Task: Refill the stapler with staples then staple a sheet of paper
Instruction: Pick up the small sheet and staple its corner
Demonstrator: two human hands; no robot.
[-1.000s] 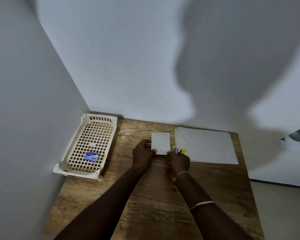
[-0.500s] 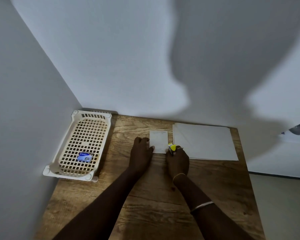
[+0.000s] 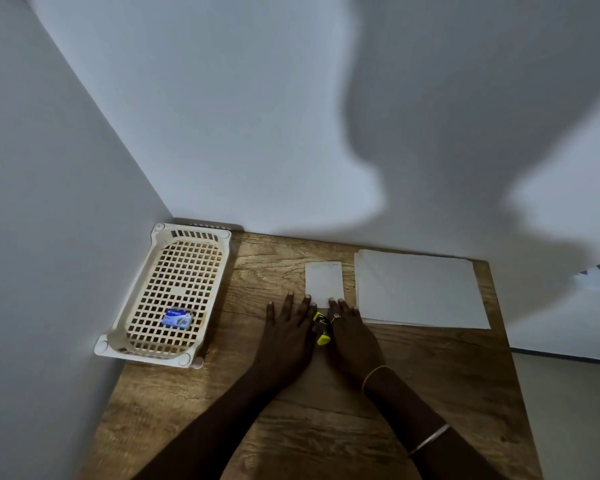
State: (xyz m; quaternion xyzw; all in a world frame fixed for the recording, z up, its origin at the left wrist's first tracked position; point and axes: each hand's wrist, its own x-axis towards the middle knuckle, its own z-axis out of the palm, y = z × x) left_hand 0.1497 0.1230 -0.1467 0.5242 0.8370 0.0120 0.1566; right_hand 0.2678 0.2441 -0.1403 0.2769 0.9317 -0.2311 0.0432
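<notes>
Resting flat and spread on one wooden table [image 3: 326, 427]: left hand [image 3: 286, 336] and right hand [image 3: 352, 336], one yellow stapler [image 3: 322, 329] lying between them. Just beyond, one small folded paper [image 3: 323, 284]; one sheet stack [image 3: 418, 289] beside; one staple box [image 3: 177, 318] inside one basket [image 3: 136, 306].

The desk [image 3: 326, 410] is rough-looking brown wood. The basket [image 3: 142, 306] is smooth cream plastic. The small sheet [image 3: 323, 284] and the pile [image 3: 420, 289] are matt white paper.

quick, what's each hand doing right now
Left hand: open, flat on the table, holding nothing.
Right hand: open, flat beside the stapler, holding nothing.
</notes>
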